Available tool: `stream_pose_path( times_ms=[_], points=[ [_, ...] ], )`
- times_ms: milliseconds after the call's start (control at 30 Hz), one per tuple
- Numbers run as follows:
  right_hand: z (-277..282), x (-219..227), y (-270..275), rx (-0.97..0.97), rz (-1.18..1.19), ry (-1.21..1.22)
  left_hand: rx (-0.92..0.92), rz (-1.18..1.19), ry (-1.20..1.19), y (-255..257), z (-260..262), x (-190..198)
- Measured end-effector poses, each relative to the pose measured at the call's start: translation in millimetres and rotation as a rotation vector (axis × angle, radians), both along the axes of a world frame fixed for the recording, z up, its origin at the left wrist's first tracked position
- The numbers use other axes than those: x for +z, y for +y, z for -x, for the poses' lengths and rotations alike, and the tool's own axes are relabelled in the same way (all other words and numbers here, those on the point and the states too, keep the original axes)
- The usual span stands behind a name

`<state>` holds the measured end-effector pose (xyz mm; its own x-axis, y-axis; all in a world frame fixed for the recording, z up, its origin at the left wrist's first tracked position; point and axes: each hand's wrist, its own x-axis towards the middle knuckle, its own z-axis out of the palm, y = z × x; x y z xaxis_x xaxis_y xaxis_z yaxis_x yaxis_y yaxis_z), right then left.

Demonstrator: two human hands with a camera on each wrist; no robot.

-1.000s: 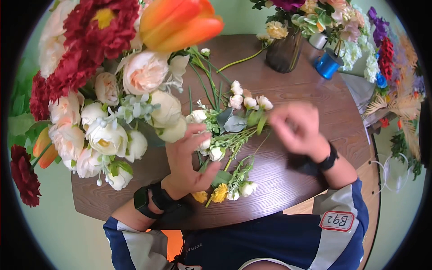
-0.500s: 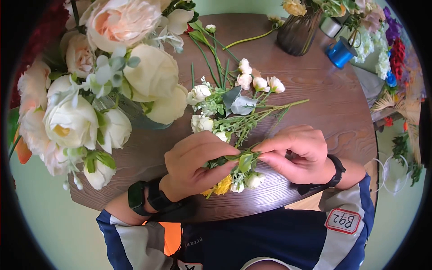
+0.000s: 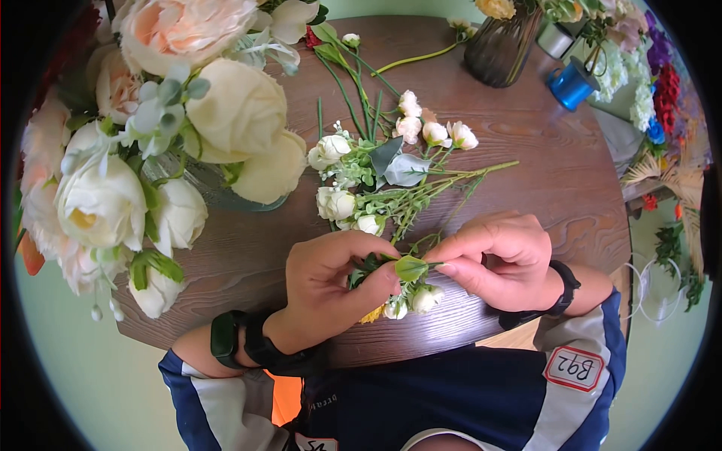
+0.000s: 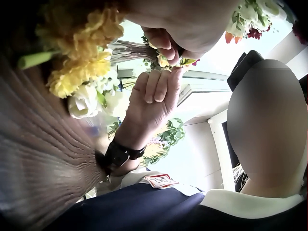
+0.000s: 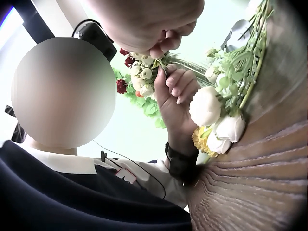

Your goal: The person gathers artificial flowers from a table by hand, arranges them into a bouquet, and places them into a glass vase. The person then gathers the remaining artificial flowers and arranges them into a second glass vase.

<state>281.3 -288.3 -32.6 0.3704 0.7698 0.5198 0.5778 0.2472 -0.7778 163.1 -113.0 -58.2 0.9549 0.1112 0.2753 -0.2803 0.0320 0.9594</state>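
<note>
Low over the table's near side, both hands meet at a small green leaf sprig [image 3: 411, 268]. My left hand [image 3: 331, 282] pinches it between thumb and forefinger, the darker leaves partly hidden behind the thumb. From the other side my right hand [image 3: 508, 259] pinches its thin stem end with thumb and fingertip. In the right wrist view the sprig [image 5: 159, 62] shows between the fingertips of the two hands. Below the hands lie white flowers [image 3: 425, 299] and a yellow flower [image 3: 371, 316], partly covered by the left hand.
Cut stems with white blooms [image 3: 335, 203] and pale pink blooms [image 3: 436, 134] lie across the wooden table [image 3: 560, 195]. A large bouquet [image 3: 237, 113] in a glass vase fills the left. Far right stand a dark vase [image 3: 500, 52] and a blue cup [image 3: 571, 86].
One second ago the hands were apart, the left spread over the flowers and the right blurred farther up. They came together at the leaf sprig, and the head view shifted slightly.
</note>
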Motion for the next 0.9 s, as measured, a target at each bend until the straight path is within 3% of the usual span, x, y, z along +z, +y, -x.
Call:
stream_pose_path(
  times_ms=[67,267,433,500,567,900],
  points=[
    [1.1,5.1,-4.2,0.000,0.133,0.080,-0.021,0.078,0.060,-2.2,0.6,0.0],
    [1.2,2.3,0.1,0.024,-0.017,-0.049,-0.065,0.301,0.280,-7.4,0.2,-1.7],
    [2.9,3.9,0.0,-0.005,0.016,-0.021,-0.116,0.459,0.432,-4.5,-1.1,-5.5],
    [2.8,3.9,-0.6,-0.012,0.033,-0.022,-0.187,0.630,0.444,-7.3,-3.3,-9.4],
    [3.1,2.9,-1.2,0.005,0.061,0.088,-0.217,0.661,0.470,-9.0,-5.1,-4.7],
    [3.6,0.5,0.6,0.028,0.031,0.125,-0.322,0.703,0.555,-8.9,-6.2,-3.2]
  ],
)
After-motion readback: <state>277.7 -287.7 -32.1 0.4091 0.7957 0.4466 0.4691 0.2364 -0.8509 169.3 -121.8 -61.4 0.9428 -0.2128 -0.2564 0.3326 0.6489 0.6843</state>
